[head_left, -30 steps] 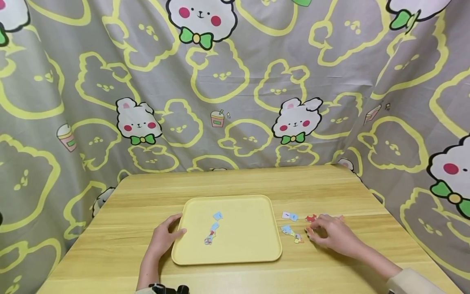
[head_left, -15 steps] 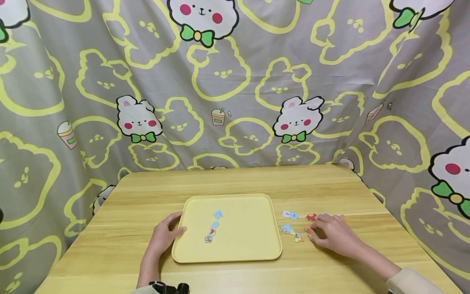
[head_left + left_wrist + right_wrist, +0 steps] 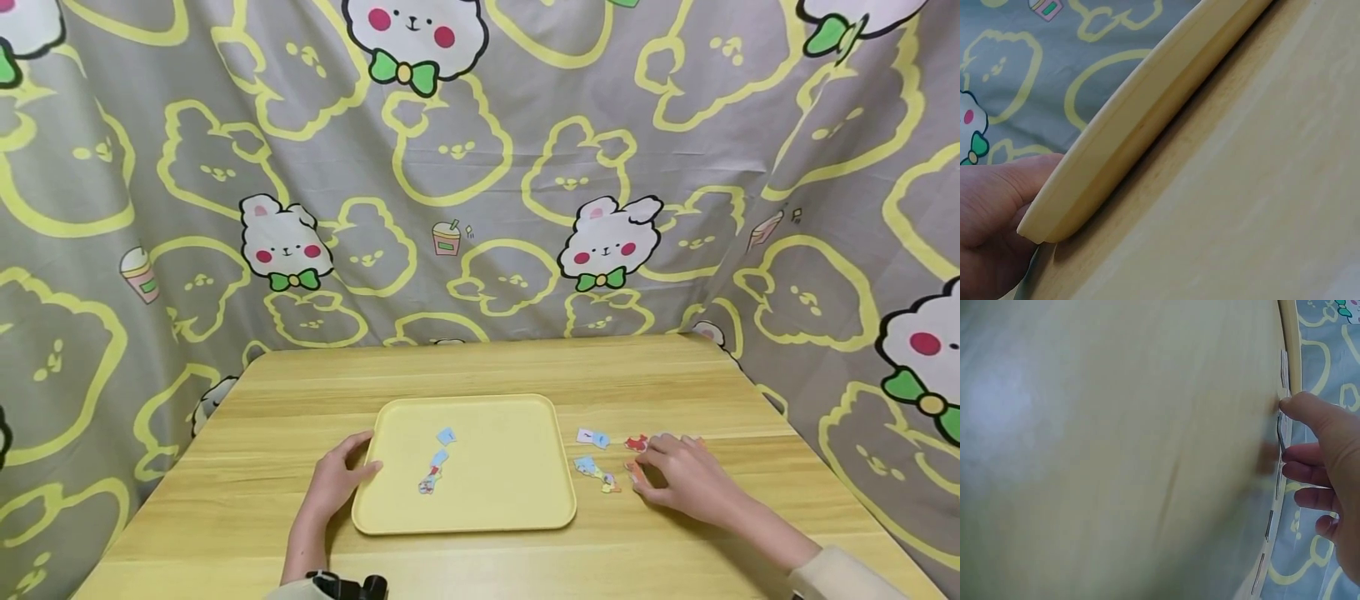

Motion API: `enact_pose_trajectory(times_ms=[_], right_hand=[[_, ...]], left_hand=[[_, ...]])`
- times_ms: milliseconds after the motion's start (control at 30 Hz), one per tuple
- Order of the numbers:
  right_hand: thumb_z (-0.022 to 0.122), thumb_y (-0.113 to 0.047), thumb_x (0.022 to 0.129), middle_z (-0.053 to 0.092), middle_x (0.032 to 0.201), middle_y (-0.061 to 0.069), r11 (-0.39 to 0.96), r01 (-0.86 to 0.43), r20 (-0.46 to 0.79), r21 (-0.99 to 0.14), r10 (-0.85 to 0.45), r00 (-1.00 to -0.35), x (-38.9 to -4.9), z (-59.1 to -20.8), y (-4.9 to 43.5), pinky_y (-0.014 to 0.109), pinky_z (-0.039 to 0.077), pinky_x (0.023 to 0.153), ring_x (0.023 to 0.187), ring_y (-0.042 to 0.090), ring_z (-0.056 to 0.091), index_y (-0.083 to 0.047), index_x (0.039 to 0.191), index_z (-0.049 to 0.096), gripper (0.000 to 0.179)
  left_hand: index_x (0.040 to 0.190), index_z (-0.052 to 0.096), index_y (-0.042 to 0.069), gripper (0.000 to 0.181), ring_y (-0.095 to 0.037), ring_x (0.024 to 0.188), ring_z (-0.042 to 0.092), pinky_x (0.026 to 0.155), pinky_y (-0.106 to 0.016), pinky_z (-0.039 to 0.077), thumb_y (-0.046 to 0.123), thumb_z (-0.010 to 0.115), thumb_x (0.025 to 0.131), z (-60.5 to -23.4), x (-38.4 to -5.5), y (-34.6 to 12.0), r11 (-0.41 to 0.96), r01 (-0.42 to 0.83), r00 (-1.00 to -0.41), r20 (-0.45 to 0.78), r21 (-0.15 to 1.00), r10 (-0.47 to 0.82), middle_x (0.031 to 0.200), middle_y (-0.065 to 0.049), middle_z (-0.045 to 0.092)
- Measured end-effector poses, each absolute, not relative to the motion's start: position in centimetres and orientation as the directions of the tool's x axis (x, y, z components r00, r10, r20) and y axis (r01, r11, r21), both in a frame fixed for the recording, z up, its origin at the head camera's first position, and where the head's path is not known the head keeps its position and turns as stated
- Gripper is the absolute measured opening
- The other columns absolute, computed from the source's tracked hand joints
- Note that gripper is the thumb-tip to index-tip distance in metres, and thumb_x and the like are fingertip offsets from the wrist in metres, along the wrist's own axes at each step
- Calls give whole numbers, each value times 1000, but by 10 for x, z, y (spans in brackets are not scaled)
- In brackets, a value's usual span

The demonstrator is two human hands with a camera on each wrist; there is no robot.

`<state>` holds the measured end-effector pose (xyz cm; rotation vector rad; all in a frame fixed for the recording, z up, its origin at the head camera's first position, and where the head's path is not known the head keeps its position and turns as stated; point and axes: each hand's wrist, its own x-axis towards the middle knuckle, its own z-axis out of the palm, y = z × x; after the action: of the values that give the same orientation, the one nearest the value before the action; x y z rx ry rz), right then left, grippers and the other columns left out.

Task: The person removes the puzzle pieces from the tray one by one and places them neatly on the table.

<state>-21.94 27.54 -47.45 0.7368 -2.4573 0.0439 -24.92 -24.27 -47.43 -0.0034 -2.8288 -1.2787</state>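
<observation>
My left hand (image 3: 333, 477) holds the left rim of a yellow tray (image 3: 510, 475), thumb at its edge; the left wrist view shows the fingers mostly hidden behind the rim (image 3: 1116, 131). On the tray lie a blue jigsaw piece (image 3: 446, 435) and a short strip of joined jigsaw pieces (image 3: 432, 473). Right of the tray, my right hand (image 3: 690, 477) pinches an orange jigsaw piece (image 3: 639, 476) between thumb and fingers, low over the table. In the right wrist view this thin piece (image 3: 1280, 434) appears edge-on. The hand partly hides pieces behind it.
Between tray and right hand lie a pale and blue pair of pieces (image 3: 592, 437) and a blue-yellow group (image 3: 596, 475). A red piece (image 3: 636, 443) lies beside the fingers. Behind the wooden table (image 3: 480, 367) hangs a patterned curtain (image 3: 480, 183).
The right thumb and fingers have shifted very slightly at the orange piece. My left hand stays at the tray rim, and the pieces on the tray lie as before.
</observation>
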Motion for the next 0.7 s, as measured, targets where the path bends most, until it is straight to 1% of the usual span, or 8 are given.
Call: enact_pose_trajectory(times_ms=[100,267,333,400,533,600,700], right_hand=[[83,-35,66,57,80,-10,836,-533,526,130,-514,-678,-222,-474,273,28,42,60,70,8,51,-19,83,74,25],[86,-36,65,55,80,-10,811,-570,524,132,-546,-654,-226,-473,269,22,38,57,69,4,47,-16,84,76,29],[85,-37,66,55,80,-11,812,-570,513,121,-543,-665,-227,-471,266,21,36,58,69,3,46,-15,87,77,32],[85,-38,67,57,82,-11,817,-569,509,93,-530,-678,-227,-471,265,22,37,59,70,3,47,-15,91,78,35],[87,-32,67,63,83,-11,824,-565,548,-38,-456,-701,-225,-470,265,21,37,59,70,1,52,-14,97,78,37],[87,-26,67,64,82,-10,811,-570,564,-130,-412,-715,-223,-469,266,18,37,56,67,-2,50,-12,98,78,36],[86,-21,69,65,83,-8,781,-567,543,-261,-367,-755,-221,-468,264,15,37,51,64,-5,46,-7,100,77,35]], left_hand=[[139,52,6,57,-45,140,38,116,-58,31,22,73,88,-474,-246,-246,666,13,-999,39,746,-23,146,-24,48],[140,52,7,57,-45,141,37,117,-58,31,20,72,89,-476,-243,-253,664,-3,-998,35,748,-43,147,-23,48],[140,52,6,56,-45,141,37,117,-58,31,19,72,89,-476,-241,-255,664,-7,-998,35,748,-49,147,-23,48],[140,52,7,56,-44,141,37,117,-58,31,17,72,89,-476,-241,-256,661,-12,-998,34,751,-57,147,-23,48],[140,53,7,56,-45,140,39,116,-58,32,18,72,88,-476,-245,-252,651,8,-998,50,759,-45,147,-23,49],[140,53,8,56,-44,140,38,116,-58,32,18,73,88,-476,-249,-249,641,18,-998,53,768,-37,147,-22,48],[140,53,8,56,-44,140,38,117,-57,32,17,73,88,-477,-252,-245,625,24,-998,59,780,-35,147,-22,49]])
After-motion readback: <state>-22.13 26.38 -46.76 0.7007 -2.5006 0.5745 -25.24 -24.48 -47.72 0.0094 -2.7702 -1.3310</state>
